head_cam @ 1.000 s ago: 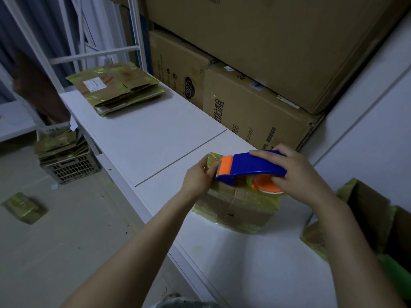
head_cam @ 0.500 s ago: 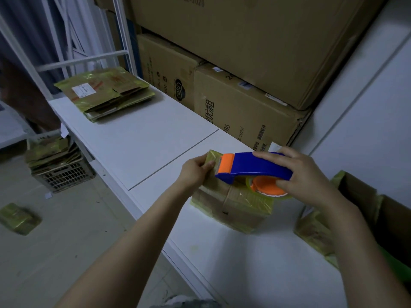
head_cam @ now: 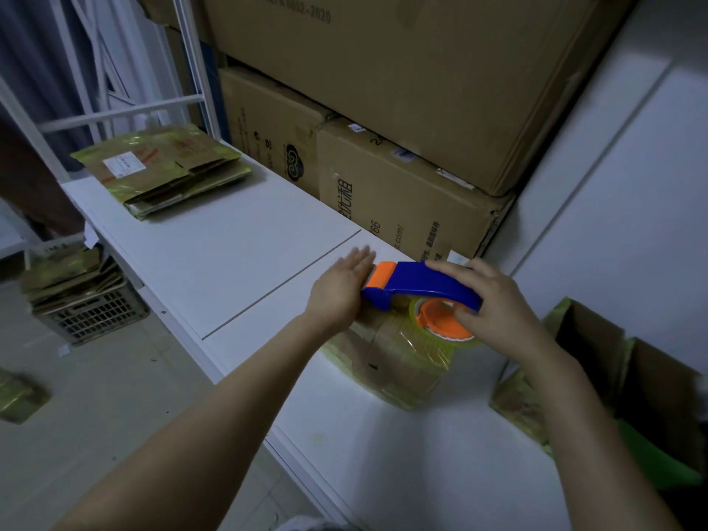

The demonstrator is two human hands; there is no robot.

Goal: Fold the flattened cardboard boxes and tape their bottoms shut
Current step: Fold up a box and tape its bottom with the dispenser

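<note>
We see the small folded box sitting on the white counter, bottom side up, with glossy tape across its top face. The left hand lies flat, fingers straight and close together, pressing on the far end of the box right beside the orange nose of the tape dispenser. The right hand is curled round the blue dispenser body, with its fingers down by the orange roll, and holds the dispenser over the box top. We judge this to be the taping step, near the end of a strip.

Risks from here:
- The left fingers are touching or almost touching the cutter end, so a quick tear could nick them.
- We cannot tell if the strip is cut. Lifting the dispenser with tape still attached could peel the strip up or drag the light box along the smooth counter.
- If the flat hand eases off early, the flaps may spring open under the tape, leaving a wrinkle or gap.
- A skewed pull would run the tape off the seam.

The stack of flattened boxes waits at the far end of the counter, well apart from the hands. An open box stands near the right forearm and a wide elbow move could knock it. Large cartons are stacked behind.
</note>
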